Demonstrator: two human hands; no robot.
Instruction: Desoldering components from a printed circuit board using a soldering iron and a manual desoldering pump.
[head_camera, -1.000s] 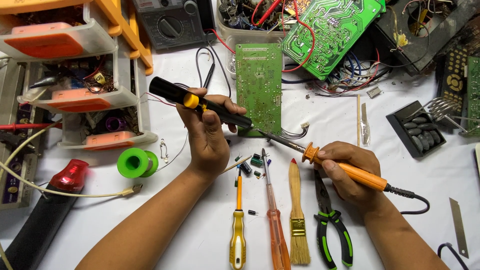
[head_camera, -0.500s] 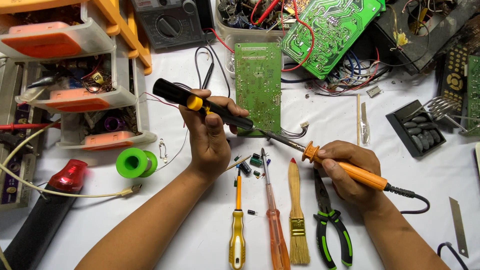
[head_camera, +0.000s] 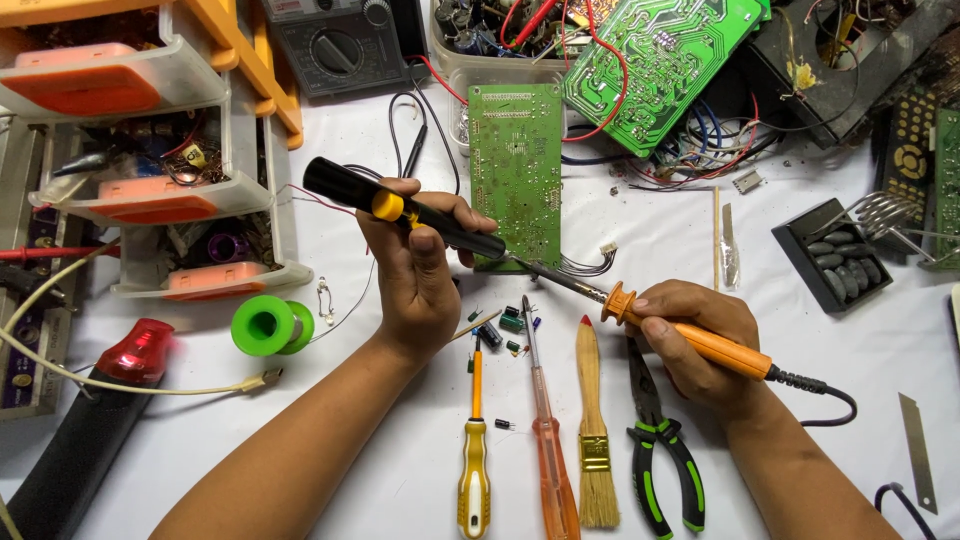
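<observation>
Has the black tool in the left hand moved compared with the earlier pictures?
No. The black tool keeps its place beside the green board, tip at its lower edge.

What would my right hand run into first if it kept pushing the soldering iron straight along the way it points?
Probably the green circuit board: the right hand aims the soldering iron up-left, tip right by the board's lower edge and the desoldering pump. Depth between them is unclear.

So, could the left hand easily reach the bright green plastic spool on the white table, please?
Probably not yet: the left hand is gripping a black desoldering pump with a yellow button. The green spool lies close beside its forearm, unobstructed.
</observation>
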